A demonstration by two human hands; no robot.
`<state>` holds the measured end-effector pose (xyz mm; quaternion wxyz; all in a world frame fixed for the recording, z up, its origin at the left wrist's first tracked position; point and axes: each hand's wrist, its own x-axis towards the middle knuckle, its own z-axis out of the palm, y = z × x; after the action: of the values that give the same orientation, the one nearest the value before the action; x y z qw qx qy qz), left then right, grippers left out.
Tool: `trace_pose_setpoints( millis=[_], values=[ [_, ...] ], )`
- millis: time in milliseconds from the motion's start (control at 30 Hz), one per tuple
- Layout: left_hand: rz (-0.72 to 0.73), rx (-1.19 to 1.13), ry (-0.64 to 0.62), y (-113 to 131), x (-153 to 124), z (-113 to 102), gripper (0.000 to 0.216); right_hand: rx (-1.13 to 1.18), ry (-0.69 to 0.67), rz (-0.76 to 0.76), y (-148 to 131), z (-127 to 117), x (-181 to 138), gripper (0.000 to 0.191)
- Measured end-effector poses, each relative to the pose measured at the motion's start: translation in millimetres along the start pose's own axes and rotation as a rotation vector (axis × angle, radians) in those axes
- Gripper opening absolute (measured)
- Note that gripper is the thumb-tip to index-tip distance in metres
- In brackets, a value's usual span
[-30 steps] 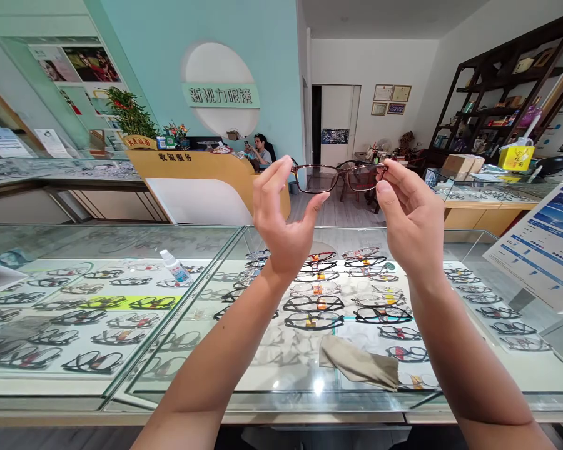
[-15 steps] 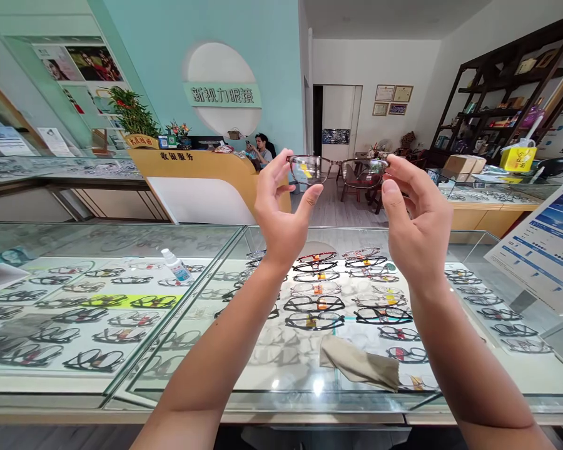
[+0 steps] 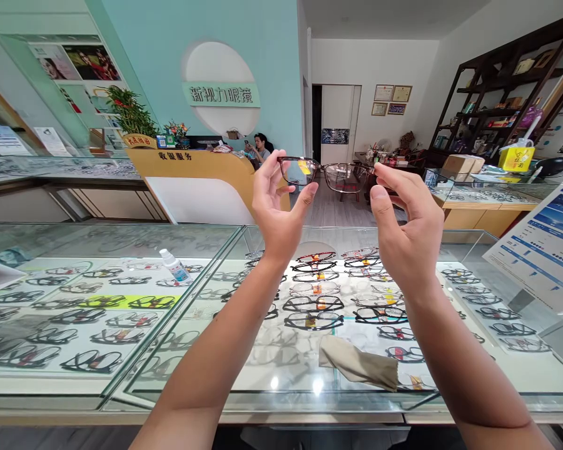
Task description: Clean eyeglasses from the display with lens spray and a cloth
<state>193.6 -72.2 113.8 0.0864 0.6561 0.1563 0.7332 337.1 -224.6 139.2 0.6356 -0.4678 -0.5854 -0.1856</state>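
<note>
Rectangular eyeglasses [image 3: 323, 167], their glossy rims dark brown and a yellow patch showing in one clear lens, are held up above the glass-topped table [image 3: 192, 381], the fingers of the left hand [image 3: 281, 212] and the right hand [image 3: 410, 222] clamped on opposite ends; a rumpled beige cloth [image 3: 359, 364] lies below, and the eyeglasses sit farther left and slightly more tilted than half a second earlier
</note>
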Motion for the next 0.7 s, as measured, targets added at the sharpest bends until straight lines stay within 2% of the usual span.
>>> trace_pose_setpoints(
  millis=[200,433,700],
  values=[
    [0.046,0.025,0.058,2,-4,6,0.078,0.035,-0.028,0.032,9,5,-1,0.039],
    [0.097,0.136,0.171,23,-14,6,0.076,0.127,-0.011,0.072,17,11,2,0.036],
    [0.134,0.218,0.189,33,-22,4,0.079,0.234,0.035,0.158,22,13,6,0.031]
  ],
)
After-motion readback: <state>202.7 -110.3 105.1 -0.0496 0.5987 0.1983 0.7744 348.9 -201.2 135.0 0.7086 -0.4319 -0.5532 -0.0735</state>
